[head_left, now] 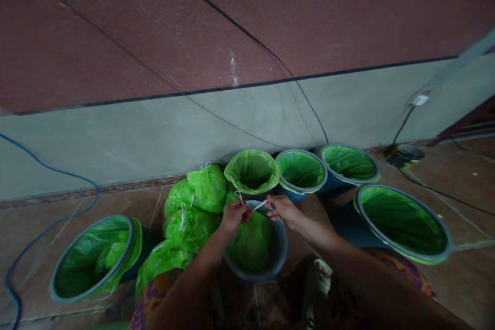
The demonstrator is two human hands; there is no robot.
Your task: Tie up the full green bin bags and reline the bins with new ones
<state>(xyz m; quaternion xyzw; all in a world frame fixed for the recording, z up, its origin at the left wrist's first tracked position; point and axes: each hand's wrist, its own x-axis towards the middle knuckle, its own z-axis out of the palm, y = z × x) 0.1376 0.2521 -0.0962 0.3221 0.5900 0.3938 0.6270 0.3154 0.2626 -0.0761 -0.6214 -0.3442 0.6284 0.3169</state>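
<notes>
My left hand point(234, 215) and my right hand point(281, 209) are both pinched on a white drawstring point(259, 205) stretched between them. They hover over the far rim of a grey bucket point(280, 252) lined with a green bag point(251, 242), which stands right in front of me. Just behind the hands stands an open green bag point(252, 171) with its mouth spread wide.
Tied green bags point(193, 206) are piled to the left. Lined buckets stand at far left point(93, 258), behind point(301, 170) point(350, 164) and at right point(402, 221). A wall runs behind, with black cables and a blue cable point(50, 170) on the floor.
</notes>
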